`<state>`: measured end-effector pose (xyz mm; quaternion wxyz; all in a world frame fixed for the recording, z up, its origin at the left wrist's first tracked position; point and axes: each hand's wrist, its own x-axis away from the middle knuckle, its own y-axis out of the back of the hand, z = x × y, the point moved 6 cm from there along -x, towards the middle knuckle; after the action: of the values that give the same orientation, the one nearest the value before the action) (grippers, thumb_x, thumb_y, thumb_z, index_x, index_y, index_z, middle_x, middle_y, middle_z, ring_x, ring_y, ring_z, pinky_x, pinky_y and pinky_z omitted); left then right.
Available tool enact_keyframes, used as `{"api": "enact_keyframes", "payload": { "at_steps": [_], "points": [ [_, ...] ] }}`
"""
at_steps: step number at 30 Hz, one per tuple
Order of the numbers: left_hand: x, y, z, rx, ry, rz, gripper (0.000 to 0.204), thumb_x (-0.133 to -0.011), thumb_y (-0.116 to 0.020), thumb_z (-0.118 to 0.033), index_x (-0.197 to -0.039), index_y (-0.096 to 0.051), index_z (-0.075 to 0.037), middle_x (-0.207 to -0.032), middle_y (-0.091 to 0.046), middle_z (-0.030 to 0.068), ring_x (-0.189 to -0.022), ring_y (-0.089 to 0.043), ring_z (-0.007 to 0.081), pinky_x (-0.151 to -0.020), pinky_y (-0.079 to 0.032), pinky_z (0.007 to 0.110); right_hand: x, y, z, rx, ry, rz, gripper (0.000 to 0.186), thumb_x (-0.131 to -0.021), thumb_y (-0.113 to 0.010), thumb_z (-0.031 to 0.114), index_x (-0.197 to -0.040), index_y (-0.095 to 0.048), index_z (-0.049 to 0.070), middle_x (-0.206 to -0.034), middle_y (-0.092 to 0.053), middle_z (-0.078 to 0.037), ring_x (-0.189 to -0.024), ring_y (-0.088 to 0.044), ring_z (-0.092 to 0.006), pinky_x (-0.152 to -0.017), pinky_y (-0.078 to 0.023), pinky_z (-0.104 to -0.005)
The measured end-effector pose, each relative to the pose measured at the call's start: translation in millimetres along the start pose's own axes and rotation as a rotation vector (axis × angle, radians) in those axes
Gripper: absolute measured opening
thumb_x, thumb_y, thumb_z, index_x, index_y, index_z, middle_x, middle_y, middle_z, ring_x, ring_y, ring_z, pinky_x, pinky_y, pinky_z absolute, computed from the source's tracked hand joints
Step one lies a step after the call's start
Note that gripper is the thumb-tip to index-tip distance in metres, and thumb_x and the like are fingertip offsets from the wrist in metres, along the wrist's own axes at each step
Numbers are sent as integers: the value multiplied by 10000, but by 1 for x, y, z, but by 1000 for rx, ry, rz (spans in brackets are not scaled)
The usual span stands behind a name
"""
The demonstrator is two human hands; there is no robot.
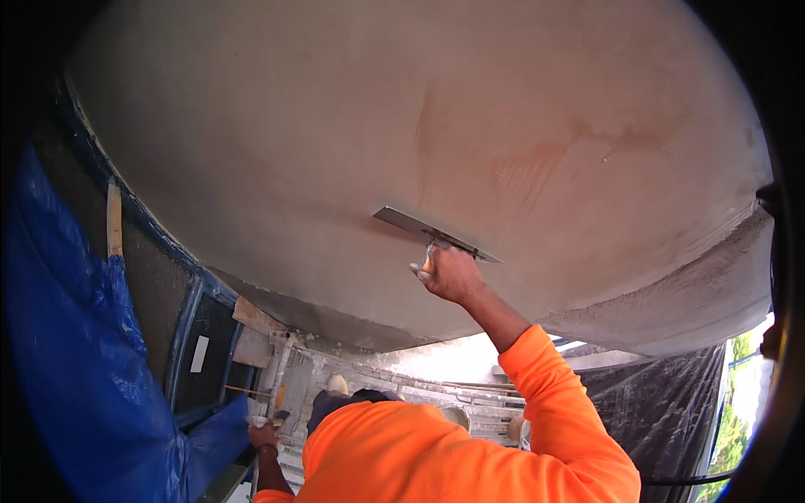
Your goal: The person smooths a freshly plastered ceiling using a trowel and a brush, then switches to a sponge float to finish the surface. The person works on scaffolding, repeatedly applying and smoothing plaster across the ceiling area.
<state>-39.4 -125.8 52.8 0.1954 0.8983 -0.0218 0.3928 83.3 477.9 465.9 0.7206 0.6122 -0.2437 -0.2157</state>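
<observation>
- The right hand (451, 272) is reaching overhead, fingers wrapped tight around the handle of a steel plastering trowel (434, 234).
- The trowel's long flat blade is lying against the plastered ceiling (352, 126), tilted so its left end sits higher in view.
- The left hand (262, 435) is hanging low at the person's side, fingers curled around a small pale object; what it is cannot be told.
- An orange long sleeve (549, 394) is covering the raised arm and the shoulders.
- The ceiling is showing smooth grey plaster with a reddish-brown patch (579, 147) just right of the trowel.
- A rougher, unfinished band (704, 277) is running along the ceiling's right edge.
- Blue tarpaulin (75, 352) is hanging at the left, black plastic sheeting (662, 402) at the lower right.
- Pale, plaster-spattered scaffold boards (402, 394) are lying below.
</observation>
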Motion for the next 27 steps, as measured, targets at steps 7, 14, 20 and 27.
{"api": "enact_keyframes", "payload": {
  "at_steps": [7,14,20,27],
  "points": [
    [33,-48,-95,-204,-329,59,220,-799,-678,-35,-1015,-631,-32,-865,-688,114,-593,-644,245,-469,-523,403,-15,140,52,-247,86,-299,481,-909,-765,419,-741,-636,-13,-698,-661,-220,-694,-658,-424,-638,-523,-478],
    [26,-77,-101,-171,-534,110,159,-823,-660,-37,-976,-620,-60,-779,-671,91,-507,-628,222,-394,-511,383,10,277,47,-474,27,-471,493,-932,-765,420,-759,-638,-23,-634,-634,-104,-537,-593,-218,-563,-481,-388],
    [21,-52,-50,-280,-311,40,347,-812,-670,-41,-1156,-626,-27,-874,-677,132,-611,-674,280,-405,-541,405,85,345,-18,-840,103,-781,442,-954,-744,452,-723,-552,128,-576,-502,26,-471,-490,-67,-478,-441,-238],
    [25,-19,6,-257,-138,-46,540,-783,-694,-32,-1317,-607,-25,-1003,-669,176,-667,-664,330,-440,-559,406,134,83,-84,17,-18,28,483,-927,-679,527,-899,-682,45,-789,-711,-201,-773,-706,-419,-705,-569,-496]
  ]
}}
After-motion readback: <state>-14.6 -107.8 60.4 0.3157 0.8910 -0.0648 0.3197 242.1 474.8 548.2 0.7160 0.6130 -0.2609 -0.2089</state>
